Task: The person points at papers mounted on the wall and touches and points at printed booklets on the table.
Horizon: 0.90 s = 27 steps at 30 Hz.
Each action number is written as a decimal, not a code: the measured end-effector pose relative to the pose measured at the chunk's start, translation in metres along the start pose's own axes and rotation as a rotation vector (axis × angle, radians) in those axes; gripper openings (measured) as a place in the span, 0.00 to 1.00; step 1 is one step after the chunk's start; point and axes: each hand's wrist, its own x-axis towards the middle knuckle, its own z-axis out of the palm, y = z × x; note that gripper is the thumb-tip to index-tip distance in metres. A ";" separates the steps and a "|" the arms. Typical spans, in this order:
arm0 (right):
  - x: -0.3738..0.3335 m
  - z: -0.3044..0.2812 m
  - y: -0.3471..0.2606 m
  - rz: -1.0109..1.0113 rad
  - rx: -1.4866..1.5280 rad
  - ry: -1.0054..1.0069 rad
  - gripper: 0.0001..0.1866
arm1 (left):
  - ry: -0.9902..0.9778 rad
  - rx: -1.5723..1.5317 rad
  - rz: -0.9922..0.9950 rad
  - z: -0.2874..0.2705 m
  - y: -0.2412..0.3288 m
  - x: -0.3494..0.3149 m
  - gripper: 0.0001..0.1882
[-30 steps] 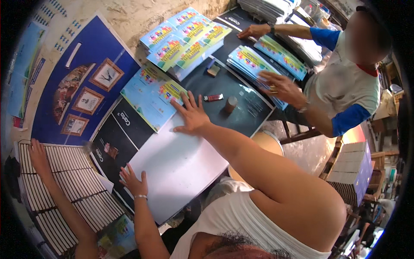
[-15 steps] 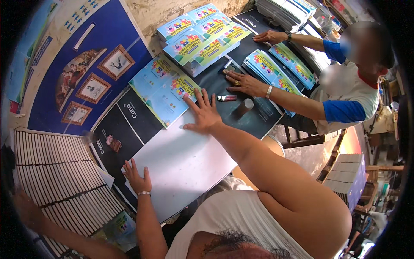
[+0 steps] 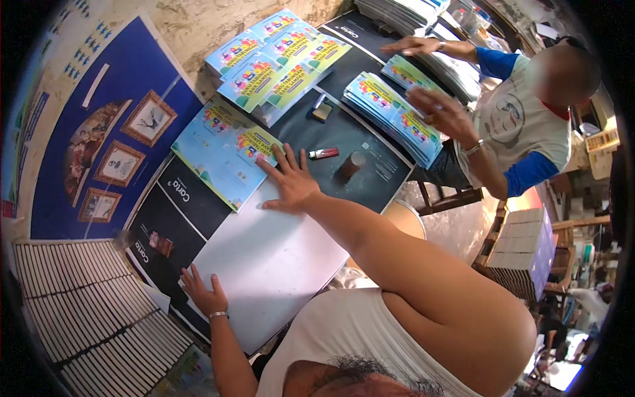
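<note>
My left hand (image 3: 204, 292) lies flat with spread fingers at the left edge of a large white sheet (image 3: 261, 271). My right hand (image 3: 293, 182) is stretched out flat where that sheet meets a colourful blue printed sheet (image 3: 221, 152); its fingertips rest on the print. Neither hand grips anything. Just beyond my right hand lie a small red lighter (image 3: 323, 153) and an upright dark cylinder (image 3: 350, 165). A small pad-like block (image 3: 322, 110) sits farther back on the black table covering (image 3: 301, 135).
Printed sheets (image 3: 274, 59) are stacked at the back, with narrower printed stacks (image 3: 393, 116) at right. A co-worker (image 3: 512, 112) sits there, both hands raised. Rows of bound stacks (image 3: 92, 311) stand at left. A crumpled scrap (image 3: 161, 243) lies beside the white sheet.
The co-worker's hands have lifted off the table and stacks. Another person's arm at the lower left has gone from view. My hands stay flat on the sheets while the whole view shifts slightly.
</note>
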 end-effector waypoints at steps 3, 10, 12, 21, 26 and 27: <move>-0.004 -0.001 -0.002 0.011 0.005 -0.016 0.62 | -0.027 0.020 -0.023 -0.001 0.000 0.001 0.41; -0.005 0.003 0.005 -0.038 0.049 0.055 0.62 | -0.006 -0.009 0.007 0.003 -0.004 0.000 0.40; -0.005 0.005 0.005 -0.030 0.054 0.065 0.62 | -0.009 -0.010 0.003 0.004 -0.005 0.000 0.40; -0.005 0.006 0.007 -0.024 0.061 0.063 0.63 | 0.017 0.018 0.017 0.006 -0.006 -0.001 0.39; -0.006 0.003 0.006 -0.021 0.050 0.054 0.64 | 0.021 0.018 0.024 0.007 -0.008 0.001 0.39; -0.006 0.003 0.006 -0.022 0.049 0.054 0.64 | 0.021 0.016 0.023 0.006 -0.007 0.001 0.39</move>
